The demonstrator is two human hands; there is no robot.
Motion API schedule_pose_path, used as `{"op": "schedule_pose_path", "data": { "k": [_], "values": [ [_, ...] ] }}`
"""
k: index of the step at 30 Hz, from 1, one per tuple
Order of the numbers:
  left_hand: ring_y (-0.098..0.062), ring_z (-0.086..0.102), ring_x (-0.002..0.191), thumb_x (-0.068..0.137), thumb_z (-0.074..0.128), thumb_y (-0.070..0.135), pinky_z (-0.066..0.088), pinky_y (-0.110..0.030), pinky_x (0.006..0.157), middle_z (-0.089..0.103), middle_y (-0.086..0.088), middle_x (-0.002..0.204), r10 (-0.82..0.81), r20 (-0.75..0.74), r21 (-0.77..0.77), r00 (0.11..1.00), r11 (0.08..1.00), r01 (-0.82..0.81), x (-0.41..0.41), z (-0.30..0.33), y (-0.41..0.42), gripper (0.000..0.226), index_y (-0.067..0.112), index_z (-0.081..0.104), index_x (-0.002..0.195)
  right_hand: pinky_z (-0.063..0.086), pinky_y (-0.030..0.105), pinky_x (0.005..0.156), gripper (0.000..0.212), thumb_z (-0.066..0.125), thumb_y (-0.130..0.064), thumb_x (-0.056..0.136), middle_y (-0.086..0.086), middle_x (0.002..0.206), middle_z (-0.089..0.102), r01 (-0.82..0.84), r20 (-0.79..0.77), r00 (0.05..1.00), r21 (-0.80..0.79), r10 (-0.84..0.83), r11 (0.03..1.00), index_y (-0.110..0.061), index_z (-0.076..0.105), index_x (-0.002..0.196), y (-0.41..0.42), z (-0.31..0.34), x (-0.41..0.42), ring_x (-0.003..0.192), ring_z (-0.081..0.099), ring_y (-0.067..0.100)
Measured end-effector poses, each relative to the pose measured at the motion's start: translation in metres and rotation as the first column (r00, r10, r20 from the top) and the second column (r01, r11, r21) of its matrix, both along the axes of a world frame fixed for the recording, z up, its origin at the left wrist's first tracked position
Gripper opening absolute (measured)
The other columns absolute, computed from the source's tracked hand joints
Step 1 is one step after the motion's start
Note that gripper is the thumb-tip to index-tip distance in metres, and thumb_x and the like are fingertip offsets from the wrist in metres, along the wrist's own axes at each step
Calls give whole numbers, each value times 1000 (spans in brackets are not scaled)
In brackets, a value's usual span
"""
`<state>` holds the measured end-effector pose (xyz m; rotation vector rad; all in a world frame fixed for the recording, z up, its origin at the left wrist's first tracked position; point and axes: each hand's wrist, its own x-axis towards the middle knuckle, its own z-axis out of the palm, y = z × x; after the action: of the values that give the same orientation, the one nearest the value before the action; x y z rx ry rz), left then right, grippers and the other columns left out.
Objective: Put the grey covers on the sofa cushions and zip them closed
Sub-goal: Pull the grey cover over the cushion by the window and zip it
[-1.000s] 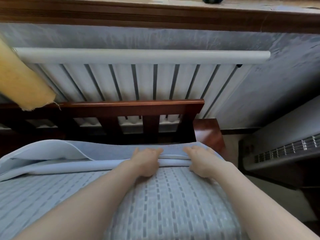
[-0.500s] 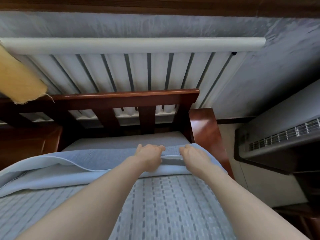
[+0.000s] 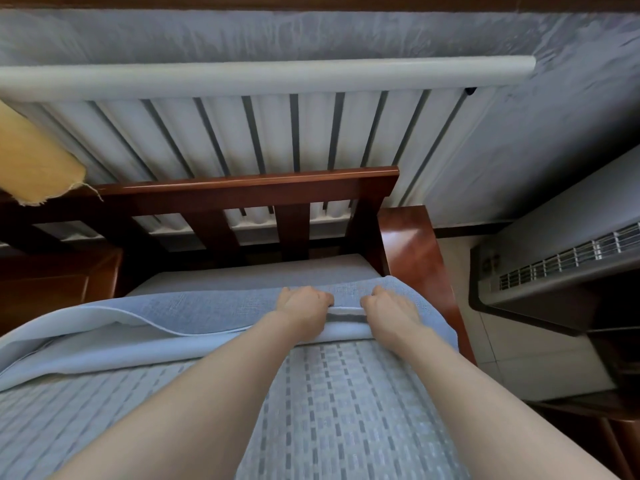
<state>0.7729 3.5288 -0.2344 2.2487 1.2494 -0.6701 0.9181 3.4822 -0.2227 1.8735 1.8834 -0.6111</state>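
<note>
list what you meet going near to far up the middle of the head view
patterned cushion → hands, left hand and right hand, gripping the grey cover edge → second cushion → wooden sofa back → radiator → wall

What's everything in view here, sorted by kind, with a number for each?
Hands: 2, the left hand and the right hand, both gripping the cover's edge
Grey cover: 1
Patterned cushion: 1
Wooden sofa frame: 1
White radiator: 1
Yellow cloth: 1
Vented unit: 1
Total: 8
</note>
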Motion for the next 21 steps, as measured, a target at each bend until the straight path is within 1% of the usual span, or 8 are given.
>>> {"op": "schedule_pose_path", "data": {
  "k": [2,5,8,13,15,17,19,21],
  "values": [
    [-24,55,102,87,43,0,35,-35,92,61,-2,99,-14,-45,69,999,997,18,2,0,-5,26,18,56,101,32,32,65,24,42,5,84,3,78,43,2,-3,1000,-2,-2,1000,-15,47,93,-2,3,2,84,50,30],
    [-28,60,93,81,44,-6,33,-29,63,49,-2,74,1,-27,159,1000,987,3,3,4,-10,27,17,54,92,29,32,59,22,39,7,81,2,65,28,-4,-21,1000,45,5,999,-14,35,87,-4,4,4,74,42,28],
    [-30,59,88,82,42,-5,23,-28,49,59,-8,90,-14,14,198,1000,980,11,0,9,-12,25,13,50,97,30,34,60,25,38,8,80,4,65,28,-31,-32,999,100,34,995,-14,37,91,-4,7,5,75,42,29],
    [-34,56,89,85,42,0,33,-33,59,58,-14,101,-5,43,193,999,981,-4,-5,23,-21,22,8,44,105,31,34,62,22,38,-8,89,13,99,59,7,-163,987,89,8,996,-12,45,110,-16,11,9,90,55,31],
    [-36,56,92,88,43,7,34,-35,62,58,-16,103,-9,68,176,998,984,-3,-7,29,-26,18,8,43,106,33,34,65,16,40,-35,93,3,90,57,95,-302,951,67,-70,993,-20,41,99,-24,17,12,83,52,26],
    [-36,56,92,96,37,24,33,-34,64,59,-15,103,20,140,145,990,989,-41,-7,35,-34,13,14,42,100,35,33,63,33,47,-53,87,-5,80,53,136,-385,916,30,-114,990,-22,39,97,-34,27,16,77,50,18],
    [-30,53,85,96,31,46,31,-34,65,58,-8,92,34,173,107,984,993,-53,-4,42,-42,26,21,38,91,36,31,63,30,57,-40,84,-4,86,57,98,-328,941,41,-79,994,-20,42,101,-43,36,20,80,53,19],
    [-24,49,79,90,36,60,29,-33,63,52,-1,84,-38,143,117,989,993,21,0,48,-51,36,24,37,88,37,30,64,19,53,-13,84,1,100,57,103,-203,974,30,-95,994,-20,49,102,-47,41,19,93,57,24]
  ]
}}
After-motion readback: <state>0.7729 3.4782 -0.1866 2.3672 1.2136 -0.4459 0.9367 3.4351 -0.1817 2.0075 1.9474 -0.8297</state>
